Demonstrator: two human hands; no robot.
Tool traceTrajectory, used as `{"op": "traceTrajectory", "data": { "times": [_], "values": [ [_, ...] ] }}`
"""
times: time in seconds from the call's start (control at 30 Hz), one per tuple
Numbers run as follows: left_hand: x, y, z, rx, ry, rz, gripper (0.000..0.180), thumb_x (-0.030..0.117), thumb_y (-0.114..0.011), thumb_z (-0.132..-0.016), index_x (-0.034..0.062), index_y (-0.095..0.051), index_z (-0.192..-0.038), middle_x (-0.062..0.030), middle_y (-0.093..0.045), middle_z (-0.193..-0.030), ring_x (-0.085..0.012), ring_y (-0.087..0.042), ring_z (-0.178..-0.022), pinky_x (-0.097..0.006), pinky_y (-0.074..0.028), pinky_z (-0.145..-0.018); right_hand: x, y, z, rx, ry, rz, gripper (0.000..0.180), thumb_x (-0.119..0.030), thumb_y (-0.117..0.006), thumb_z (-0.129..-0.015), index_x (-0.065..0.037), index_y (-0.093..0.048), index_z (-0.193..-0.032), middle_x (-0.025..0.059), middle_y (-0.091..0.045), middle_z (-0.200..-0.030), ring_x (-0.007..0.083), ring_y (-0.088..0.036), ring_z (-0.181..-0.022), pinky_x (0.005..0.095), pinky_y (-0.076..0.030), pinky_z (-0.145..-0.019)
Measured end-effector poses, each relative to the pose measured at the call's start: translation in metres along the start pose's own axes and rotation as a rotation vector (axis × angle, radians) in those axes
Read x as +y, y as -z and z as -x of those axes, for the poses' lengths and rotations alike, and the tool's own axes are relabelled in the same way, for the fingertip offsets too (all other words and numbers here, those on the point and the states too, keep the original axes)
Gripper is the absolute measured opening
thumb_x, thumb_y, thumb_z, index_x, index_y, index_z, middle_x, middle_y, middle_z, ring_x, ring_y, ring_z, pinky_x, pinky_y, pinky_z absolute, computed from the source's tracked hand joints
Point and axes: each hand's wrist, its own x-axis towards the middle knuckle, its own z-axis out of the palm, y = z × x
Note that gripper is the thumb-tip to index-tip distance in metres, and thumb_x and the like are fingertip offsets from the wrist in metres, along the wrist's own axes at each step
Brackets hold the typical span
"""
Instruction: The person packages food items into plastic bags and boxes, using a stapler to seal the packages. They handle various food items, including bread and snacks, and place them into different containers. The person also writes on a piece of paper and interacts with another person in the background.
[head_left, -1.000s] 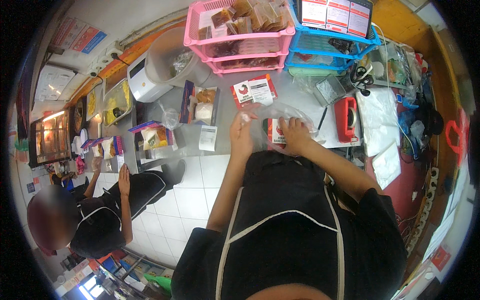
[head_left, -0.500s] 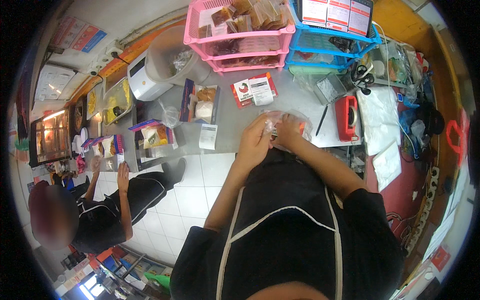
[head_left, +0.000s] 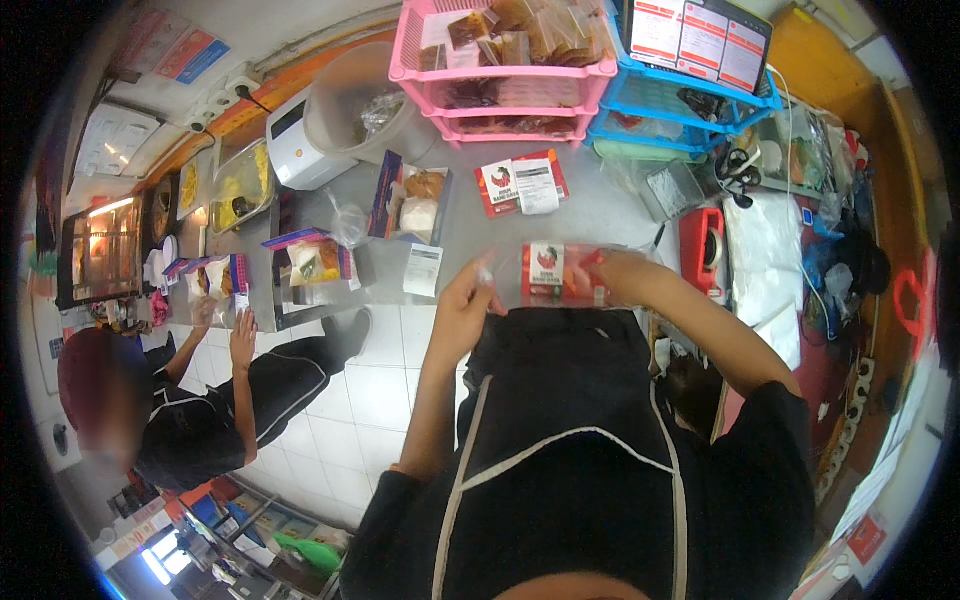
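A red and white food box [head_left: 543, 272] lies inside a clear plastic bag [head_left: 507, 282] at the counter's near edge, right in front of my apron. The bag's left end is pinched between the thumb and fingers of my left hand [head_left: 466, 306]. At the other end my right hand [head_left: 627, 279] is closed around the bag beside the box; its fingertips are partly hidden by the plastic. Just beyond lies a second red and white box [head_left: 500, 190] with a printed slip [head_left: 538, 187] on it. Left of the bag, a paper receipt [head_left: 423, 270] rests at the counter edge.
Open boxes of food [head_left: 423, 215] line the counter to the left, where a co-worker's hands [head_left: 243, 342] are by another box. Pink [head_left: 505, 93] and blue [head_left: 650, 110] basket racks stand behind, with a tablet [head_left: 697, 40] on top. A red tape dispenser [head_left: 702, 255] is at right.
My hands have moved apart, the left one leftward and the right one rightward. The bag is now stretched out between them, and the red box inside shows much more.
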Motion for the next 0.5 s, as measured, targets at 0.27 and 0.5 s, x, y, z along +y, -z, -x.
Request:
{"op": "traceTrajectory", "data": {
  "times": [0.27,0.5],
  "values": [
    [-0.011,-0.014,0.015,-0.087,0.052,0.118,0.053,0.013,-0.054,-0.102,0.0044,-0.038,-0.152,-0.0048,-0.061,-0.082,-0.0136,-0.064,-0.075,-0.029,-0.054,-0.073,-0.004,0.070,-0.023,-0.068,0.336,-0.616,0.033,-0.026,-0.069,-0.086,-0.007,-0.071,-0.112,0.0149,-0.073,-0.098,0.0322,-0.069,-0.098,0.0424,-0.052,-0.087],
    [-0.002,-0.042,0.034,-0.048,0.051,0.145,0.056,0.014,-0.054,-0.103,0.0029,-0.034,-0.153,-0.0065,-0.063,-0.091,-0.0150,-0.063,-0.079,-0.031,-0.054,-0.080,0.051,0.029,-0.226,0.470,0.040,0.369,0.101,-0.025,-0.081,-0.068,-0.008,-0.029,-0.153,0.0195,-0.040,-0.152,0.0345,-0.045,-0.136,0.0499,-0.045,-0.105]
  ]
}}
